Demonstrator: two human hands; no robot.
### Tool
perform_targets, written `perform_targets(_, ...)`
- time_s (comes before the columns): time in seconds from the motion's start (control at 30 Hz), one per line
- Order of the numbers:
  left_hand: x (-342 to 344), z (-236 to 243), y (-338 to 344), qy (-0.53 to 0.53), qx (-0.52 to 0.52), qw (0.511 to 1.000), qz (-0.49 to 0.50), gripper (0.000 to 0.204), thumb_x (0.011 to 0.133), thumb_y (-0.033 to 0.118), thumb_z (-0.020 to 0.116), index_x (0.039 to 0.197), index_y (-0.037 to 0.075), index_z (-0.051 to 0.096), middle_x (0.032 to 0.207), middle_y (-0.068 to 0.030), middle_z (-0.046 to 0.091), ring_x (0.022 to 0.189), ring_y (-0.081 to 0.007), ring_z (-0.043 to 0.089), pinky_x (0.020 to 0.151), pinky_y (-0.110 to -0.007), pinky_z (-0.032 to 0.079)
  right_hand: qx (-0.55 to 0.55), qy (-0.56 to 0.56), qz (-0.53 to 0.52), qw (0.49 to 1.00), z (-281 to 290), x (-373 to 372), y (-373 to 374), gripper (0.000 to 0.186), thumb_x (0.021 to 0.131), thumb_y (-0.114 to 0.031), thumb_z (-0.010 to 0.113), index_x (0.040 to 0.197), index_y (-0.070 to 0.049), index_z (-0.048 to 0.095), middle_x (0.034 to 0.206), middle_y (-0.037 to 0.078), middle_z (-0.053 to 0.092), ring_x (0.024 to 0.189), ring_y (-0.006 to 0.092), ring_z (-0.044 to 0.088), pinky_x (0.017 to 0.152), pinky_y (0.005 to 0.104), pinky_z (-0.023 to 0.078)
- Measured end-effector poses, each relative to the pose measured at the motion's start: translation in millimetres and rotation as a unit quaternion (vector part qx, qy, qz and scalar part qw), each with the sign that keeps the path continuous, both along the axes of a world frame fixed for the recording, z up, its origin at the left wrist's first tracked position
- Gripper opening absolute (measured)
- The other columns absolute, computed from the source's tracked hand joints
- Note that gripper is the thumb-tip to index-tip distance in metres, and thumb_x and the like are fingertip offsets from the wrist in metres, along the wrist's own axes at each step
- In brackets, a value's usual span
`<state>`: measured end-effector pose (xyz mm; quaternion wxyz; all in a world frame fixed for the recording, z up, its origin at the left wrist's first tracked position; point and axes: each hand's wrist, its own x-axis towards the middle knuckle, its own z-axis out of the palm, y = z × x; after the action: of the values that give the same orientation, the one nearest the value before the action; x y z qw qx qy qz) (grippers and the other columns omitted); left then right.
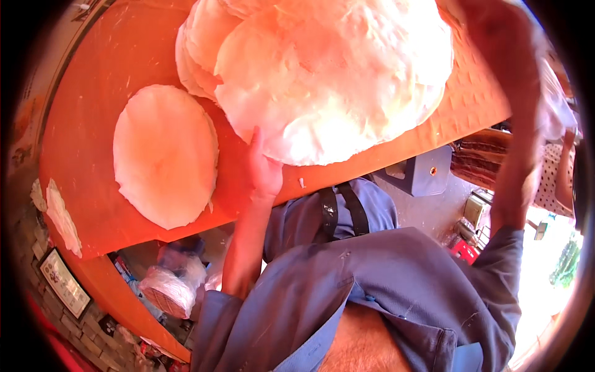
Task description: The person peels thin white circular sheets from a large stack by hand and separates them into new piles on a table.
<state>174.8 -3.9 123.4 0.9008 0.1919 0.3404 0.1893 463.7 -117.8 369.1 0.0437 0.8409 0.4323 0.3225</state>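
A broad pile of thin, pale round flatbreads point(334, 80) lies across the far middle of the orange table, with strong light on it. My left hand point(268, 173) is at the near edge of the pile. One digit stretches up beside the top flatbread, and the other fingers are hidden beneath its rim, so the hand appears to hold that edge. To the left, a separate round flatbread stack point(166, 155) lies flat, apart from the hand. My right hand point(496, 25) is raised at the top right, past the pile, blurred and partly cut off; its fingers cannot be made out.
The orange table point(80, 136) has scraps of pale dough point(63, 217) at its left end. Below its near edge are a plastic-wrapped bundle point(173, 285) and a blue-grey stool point(427, 170). Another person's arm point(565, 173) shows at the far right.
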Motion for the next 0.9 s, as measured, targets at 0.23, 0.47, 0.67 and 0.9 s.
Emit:
perform_targets(0.23, -22, 3, -13, 0.018, 0.008, 1.0, -0.019, 0.052, 0.102, 0.047, 0.036, 0.132, 0.006, 0.05, 0.12, -0.0095, 0.065, 0.109, -0.0225, 0.063, 0.092, -0.04, 0.051, -0.132, 0.433, 0.201, 0.869, -186, -137, 11, 0.002, 0.072, -0.006, 0.057, 0.071, -0.004, 0.058, 0.063, 0.019, 0.061, 0.059, 0.0367, 0.063, 0.054, 0.0461, 0.048)
perform_targets(0.47, -39, -16, -21, -0.063, 0.042, 0.995, -0.062, 0.054, 0.103, 0.052, 0.03, 0.114, 0.008, 0.059, 0.106, -0.0088, 0.068, 0.097, -0.0224, 0.065, 0.087, -0.042, 0.051, -0.118, 0.448, 0.23, 0.856, -189, -180, 27, 0.008, 0.071, -0.01, 0.064, 0.074, -0.003, 0.06, 0.068, 0.017, 0.064, 0.065, 0.0331, 0.066, 0.057, 0.042, 0.051)
perform_targets(0.67, -31, 27, -23, -0.024, 0.029, 0.999, -0.012, 0.05, 0.102, 0.05, 0.034, 0.111, 0.008, 0.06, 0.097, -0.0073, 0.066, 0.09, -0.0218, 0.065, 0.08, -0.039, 0.052, -0.143, 0.498, 0.251, 0.818, -165, -180, 26, 0.04, 0.077, -0.035, 0.072, 0.091, 0.001, 0.061, 0.078, 0.02, 0.061, 0.075, 0.0366, 0.063, 0.065, 0.0437, 0.051)
perform_targets(0.9, -34, 19, -13, 0.018, -0.019, 0.998, 0.054, 0.039, 0.094, 0.02, 0.051, 0.128, 0.002, 0.052, 0.119, -0.0113, 0.064, 0.106, -0.0251, 0.065, 0.089, -0.042, 0.055, -0.007, 0.41, 0.275, 0.87, -166, -188, -21, 0.053, 0.076, -0.022, 0.067, 0.123, -0.002, 0.054, 0.109, 0.023, 0.058, 0.102, 0.0389, 0.059, 0.078, 0.0444, 0.05)
